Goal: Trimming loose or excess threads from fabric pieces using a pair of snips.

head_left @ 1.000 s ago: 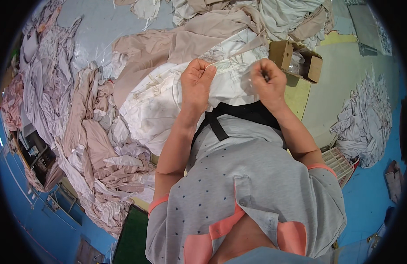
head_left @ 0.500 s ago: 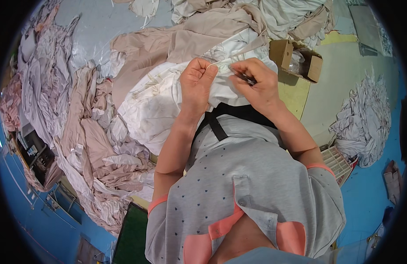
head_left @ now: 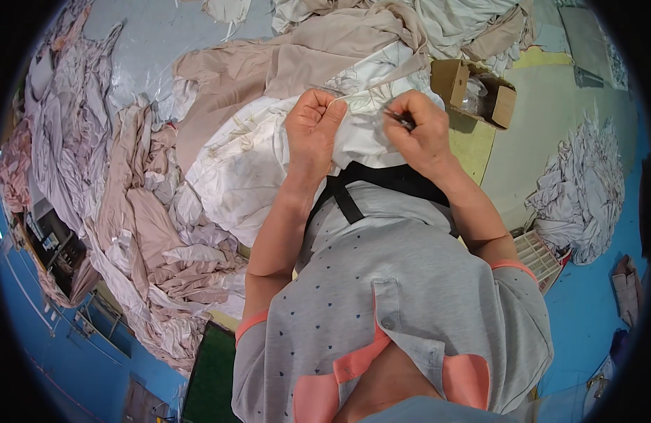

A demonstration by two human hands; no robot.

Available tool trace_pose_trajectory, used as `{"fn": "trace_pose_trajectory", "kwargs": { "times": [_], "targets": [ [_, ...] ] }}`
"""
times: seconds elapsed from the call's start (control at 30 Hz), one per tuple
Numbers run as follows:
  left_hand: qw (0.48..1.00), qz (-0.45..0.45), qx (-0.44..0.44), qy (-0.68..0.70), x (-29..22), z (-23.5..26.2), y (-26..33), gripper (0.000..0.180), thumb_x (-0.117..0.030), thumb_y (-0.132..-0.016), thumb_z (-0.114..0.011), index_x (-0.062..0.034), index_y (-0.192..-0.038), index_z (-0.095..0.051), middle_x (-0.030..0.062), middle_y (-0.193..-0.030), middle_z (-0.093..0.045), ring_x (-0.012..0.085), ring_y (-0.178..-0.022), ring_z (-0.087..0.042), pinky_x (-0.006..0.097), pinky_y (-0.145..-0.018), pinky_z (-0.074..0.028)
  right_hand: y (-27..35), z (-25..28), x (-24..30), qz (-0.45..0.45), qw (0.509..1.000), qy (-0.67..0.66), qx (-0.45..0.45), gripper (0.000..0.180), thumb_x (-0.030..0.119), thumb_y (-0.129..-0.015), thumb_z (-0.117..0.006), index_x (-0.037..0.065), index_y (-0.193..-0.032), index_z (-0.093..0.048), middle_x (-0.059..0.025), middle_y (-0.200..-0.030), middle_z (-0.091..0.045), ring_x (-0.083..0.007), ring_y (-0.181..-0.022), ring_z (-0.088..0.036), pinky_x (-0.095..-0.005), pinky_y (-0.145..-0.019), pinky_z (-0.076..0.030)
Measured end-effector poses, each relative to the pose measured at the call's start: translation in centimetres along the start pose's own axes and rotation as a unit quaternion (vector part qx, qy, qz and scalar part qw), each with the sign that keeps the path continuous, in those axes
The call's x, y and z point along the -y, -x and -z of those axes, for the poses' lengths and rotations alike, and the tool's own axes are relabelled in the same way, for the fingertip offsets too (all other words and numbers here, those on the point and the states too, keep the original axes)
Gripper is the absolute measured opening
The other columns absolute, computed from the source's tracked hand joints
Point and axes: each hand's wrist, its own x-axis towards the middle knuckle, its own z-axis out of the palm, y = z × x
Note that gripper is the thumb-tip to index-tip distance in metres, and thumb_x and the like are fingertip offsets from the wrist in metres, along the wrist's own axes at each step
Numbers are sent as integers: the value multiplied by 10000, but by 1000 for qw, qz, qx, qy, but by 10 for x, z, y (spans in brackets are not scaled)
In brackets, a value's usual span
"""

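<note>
My left hand is closed in a pinch on a thin white strip, which curves away from the fingertips toward the right. Level with it and a little apart, my right hand is curled around a small dark tool; most of it is hidden by the fingers, so its kind cannot be made out. Bunched white fabric with a grey line pattern lies under and beyond both hands, reaching to my lap. Beige fabric is spread just past it.
Right of the hands stands an open cardboard box with clear plastic inside. Crumpled beige and lilac cloth heaps up along the left. A grey cloth pile lies at the right, near a pale slatted crate. The floor is blue.
My right hand has drawn slightly to the right, away from the left hand, and the gap between them is wider. My left hand keeps its pinch, almost in place.
</note>
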Motion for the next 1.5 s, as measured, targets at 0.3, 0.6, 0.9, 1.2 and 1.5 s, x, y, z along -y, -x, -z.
{"fn": "trace_pose_trajectory", "kwargs": {
  "times": [0.3,0.6,0.9,1.2,1.5],
  "targets": [
    [1000,6,1,6,0,1,0,93,-21,-903,-615,-47,-842,-549,-54,-709,-528,-1,-604,-405,159,-555,-339,12,40,-43,-158,950,5,-269,44,32,-858,-628,9,-853,-590,31,-710,-530,-14,-663,-448,-166,-596,-379],
    [1000,11,0,10,-1,2,-1,97,-24,-892,-633,-45,-844,-550,-39,-714,-547,8,-607,-432,165,-560,-367,34,78,-60,-202,963,36,-177,165,34,-885,-610,-1,-1042,-645,-7,-867,-629,-49,-774,-549,-193,-708,-451],
    [1000,14,8,26,-5,-4,2,107,-14,-877,-647,-36,-839,-550,-8,-735,-586,26,-642,-501,176,-597,-425,-3,-5,17,-90,994,-29,57,263,16,-746,-714,18,-1003,-658,-31,-716,-617,-63,-629,-565,-197,-592,-445],
    [1000,-11,6,21,-5,-4,1,138,18,-853,-661,-44,-814,-545,-7,-730,-584,33,-632,-499,182,-598,-425,0,-11,10,16,999,-33,27,164,-27,-719,-685,16,-858,-610,-38,-661,-597,-80,-557,-544,-216,-528,-429],
    [999,-9,19,24,-7,0,1,117,-17,-859,-673,-42,-828,-563,17,-759,-619,50,-654,-541,193,-623,-454,3,-7,12,-55,992,-114,-4,127,-27,-768,-669,11,-879,-618,15,-664,-569,-31,-590,-496,-187,-550,-416]
  ]
}}
